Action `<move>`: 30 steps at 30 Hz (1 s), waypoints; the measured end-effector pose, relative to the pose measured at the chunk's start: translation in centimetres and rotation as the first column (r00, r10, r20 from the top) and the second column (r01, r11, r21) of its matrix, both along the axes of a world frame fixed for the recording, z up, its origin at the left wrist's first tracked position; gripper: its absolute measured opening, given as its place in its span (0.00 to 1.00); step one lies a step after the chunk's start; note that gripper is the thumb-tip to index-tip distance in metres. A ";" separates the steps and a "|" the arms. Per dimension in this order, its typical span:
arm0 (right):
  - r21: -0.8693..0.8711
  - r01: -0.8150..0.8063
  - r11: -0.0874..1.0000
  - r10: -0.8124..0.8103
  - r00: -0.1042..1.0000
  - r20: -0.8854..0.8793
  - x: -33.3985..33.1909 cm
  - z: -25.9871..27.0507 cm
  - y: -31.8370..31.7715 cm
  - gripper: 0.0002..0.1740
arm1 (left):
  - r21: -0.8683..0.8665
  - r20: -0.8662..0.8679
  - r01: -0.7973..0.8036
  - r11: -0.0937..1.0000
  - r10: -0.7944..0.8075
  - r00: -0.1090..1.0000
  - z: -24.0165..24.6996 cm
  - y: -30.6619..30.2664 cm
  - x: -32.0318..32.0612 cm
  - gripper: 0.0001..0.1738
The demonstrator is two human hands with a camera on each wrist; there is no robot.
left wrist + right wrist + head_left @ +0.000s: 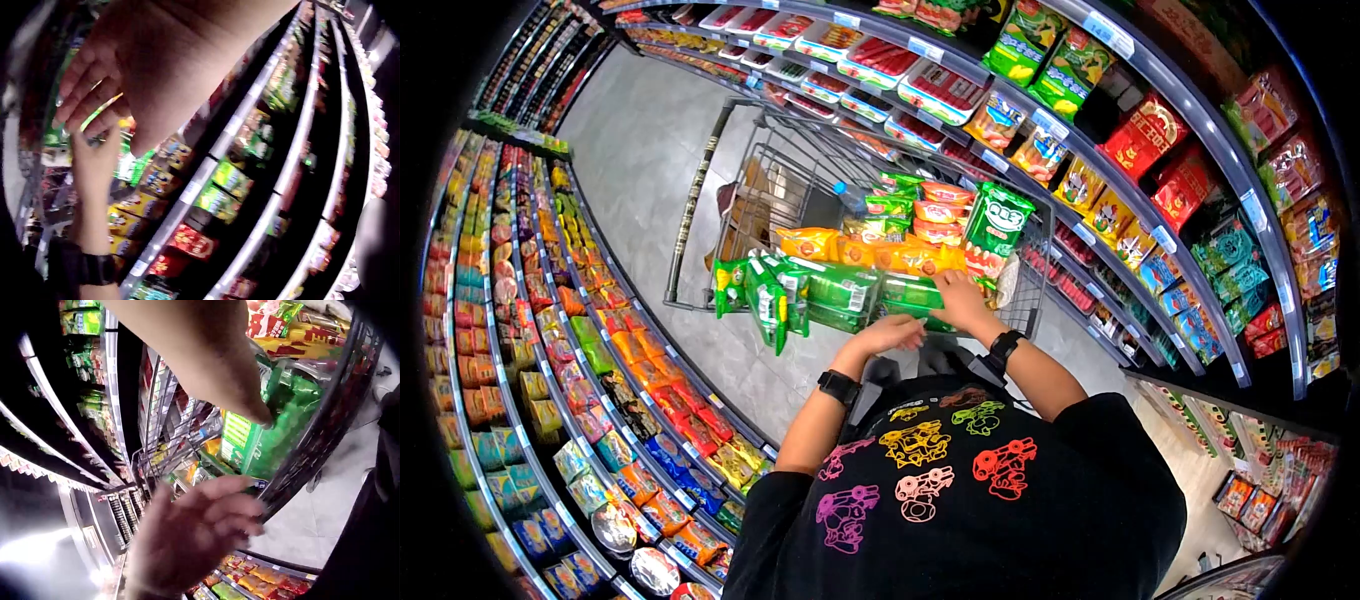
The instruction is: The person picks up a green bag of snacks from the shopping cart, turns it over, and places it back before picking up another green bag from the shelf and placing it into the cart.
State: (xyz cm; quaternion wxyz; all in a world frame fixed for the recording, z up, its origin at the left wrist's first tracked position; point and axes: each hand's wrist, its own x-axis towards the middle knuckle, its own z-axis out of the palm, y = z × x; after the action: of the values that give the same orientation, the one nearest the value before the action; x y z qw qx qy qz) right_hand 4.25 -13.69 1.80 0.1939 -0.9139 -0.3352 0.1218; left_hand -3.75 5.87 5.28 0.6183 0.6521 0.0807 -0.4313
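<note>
In the head view my right hand (pixel 962 300) rests on a green snack bag (pixel 905 298) at the near side of the loaded shopping cart. Its fingertips touch the bag's glossy face, as the right wrist view also shows on the green bag (pixel 287 425). My left hand (pixel 892 334) is just left of it, at the near edge of the bags. The fingers of this left hand (pixel 200 528) look loose, with nothing held. A second green bag (pixel 840 298) lies alongside, and orange bags (pixel 870 252) line up behind both.
The wire cart (pixel 745 190), its handle (pixel 700 200) on the left, also holds red-and-white packs (pixel 942 213) and an upright green bag (pixel 1000 222). Stocked shelves curve along the right (pixel 1160 235) and the left (pixel 600 330). Grey floor (pixel 625 130) lies beyond the handle.
</note>
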 end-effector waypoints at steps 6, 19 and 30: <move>-0.208 -0.070 0.976 0.046 0.992 -0.120 1.7 -0.4 0.5 0.46 | 0.038 -0.389 -0.512 0.858 0.485 0.783 -5.5 -1.5 -1.9 0.20; -0.132 -0.110 0.985 0.095 0.989 -0.115 2.4 -0.3 -0.6 0.37 | 0.111 -0.574 -0.436 0.893 0.416 0.705 -5.8 -3.4 0.8 0.23; -0.012 -0.014 1.000 0.012 0.988 -0.156 6.1 3.3 -3.5 0.16 | 0.079 -0.548 -0.396 0.915 0.372 0.749 -3.2 -4.8 2.8 0.30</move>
State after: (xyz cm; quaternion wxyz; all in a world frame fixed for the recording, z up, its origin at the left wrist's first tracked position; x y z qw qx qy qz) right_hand 10.36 -17.18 5.06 0.2126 -0.9006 -0.3243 0.1965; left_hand -0.95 1.05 2.06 0.6571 0.4558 0.3785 -0.4662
